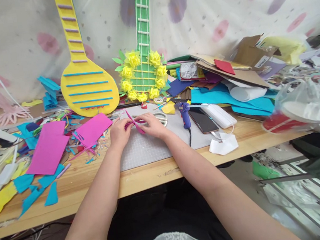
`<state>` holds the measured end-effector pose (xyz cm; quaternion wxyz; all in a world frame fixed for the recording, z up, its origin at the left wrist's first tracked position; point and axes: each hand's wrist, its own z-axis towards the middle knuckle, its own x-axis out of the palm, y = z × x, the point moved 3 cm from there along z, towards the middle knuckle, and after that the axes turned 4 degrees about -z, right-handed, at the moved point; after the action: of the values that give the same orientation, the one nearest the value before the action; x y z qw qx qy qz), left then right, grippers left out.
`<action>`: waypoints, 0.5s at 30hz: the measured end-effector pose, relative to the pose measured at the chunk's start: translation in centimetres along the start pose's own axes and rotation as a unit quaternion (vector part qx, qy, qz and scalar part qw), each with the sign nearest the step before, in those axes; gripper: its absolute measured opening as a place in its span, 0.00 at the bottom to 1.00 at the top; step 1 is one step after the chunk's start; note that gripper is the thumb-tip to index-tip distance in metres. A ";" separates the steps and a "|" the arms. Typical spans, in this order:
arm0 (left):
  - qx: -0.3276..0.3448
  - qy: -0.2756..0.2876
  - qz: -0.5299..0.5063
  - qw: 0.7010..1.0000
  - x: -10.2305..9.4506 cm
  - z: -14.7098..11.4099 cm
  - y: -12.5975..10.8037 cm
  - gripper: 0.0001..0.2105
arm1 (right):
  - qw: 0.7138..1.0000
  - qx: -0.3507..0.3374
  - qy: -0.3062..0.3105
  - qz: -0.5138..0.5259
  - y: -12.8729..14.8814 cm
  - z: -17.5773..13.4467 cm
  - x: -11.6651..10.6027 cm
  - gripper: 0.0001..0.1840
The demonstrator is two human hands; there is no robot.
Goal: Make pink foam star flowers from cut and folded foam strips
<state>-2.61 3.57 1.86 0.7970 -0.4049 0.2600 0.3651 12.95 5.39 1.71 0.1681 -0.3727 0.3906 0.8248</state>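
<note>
1. The left hand (118,133) and right hand (152,124) met over the grey cutting mat (148,148), near the middle of the surface (77,184), toward its far edge.
2. Both grips were narrow, pinched on a small pink foam bow (135,123) held between them just above the mat.
3. To form the piece well, the pinch likely needed to stay at its centre, with the loose strips kept free.
4. Scissors (161,118) lay just beyond the right hand; a blue glue gun (185,113) stood near it on the right.
5. Pink foam sheets (49,147) lay toward the left edge.
6. The glue gun's tip may have been hot; fingers were best kept apart from it.
</note>
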 end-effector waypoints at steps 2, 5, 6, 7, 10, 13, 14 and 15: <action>-0.010 0.000 -0.003 1.000 0.0 0.0 0.1 0.05 | 1.000 0.002 0.000 0.011 -0.1 0.0 0.0 0.15; -0.011 0.005 -0.013 1.000 0.1 -0.1 0.2 0.06 | 1.000 0.006 -0.002 0.001 -0.1 0.0 -0.1 0.16; -0.009 0.009 -0.016 1.000 0.2 -0.1 0.2 0.06 | 1.000 0.007 -0.004 -0.011 0.0 0.0 -0.1 0.17; -0.006 0.014 -0.020 1.000 0.3 -0.1 0.2 0.07 | 1.000 0.007 -0.007 -0.024 0.1 0.0 -0.1 0.17; -0.002 0.030 -0.024 0.999 0.5 -0.1 0.0 0.07 | 0.998 -0.003 -0.018 -0.065 0.2 0.0 -0.1 0.17; 0.004 0.046 -0.013 0.999 0.4 -0.2 -0.5 0.08 | 0.995 -0.011 -0.020 -0.101 0.2 0.1 0.0 0.14; 0.007 0.052 -0.007 0.999 0.4 -0.2 -0.6 0.09 | 0.993 -0.010 -0.018 -0.112 0.1 0.2 0.0 0.13; 0.010 0.057 -0.001 0.998 0.4 -0.3 -0.8 0.09 | 0.992 -0.008 -0.013 -0.123 0.1 0.2 -0.1 0.12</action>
<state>-1.79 3.16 1.82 0.7853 -0.4176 0.3083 0.3375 12.87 5.53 1.90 0.2703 -0.4083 0.3328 0.8059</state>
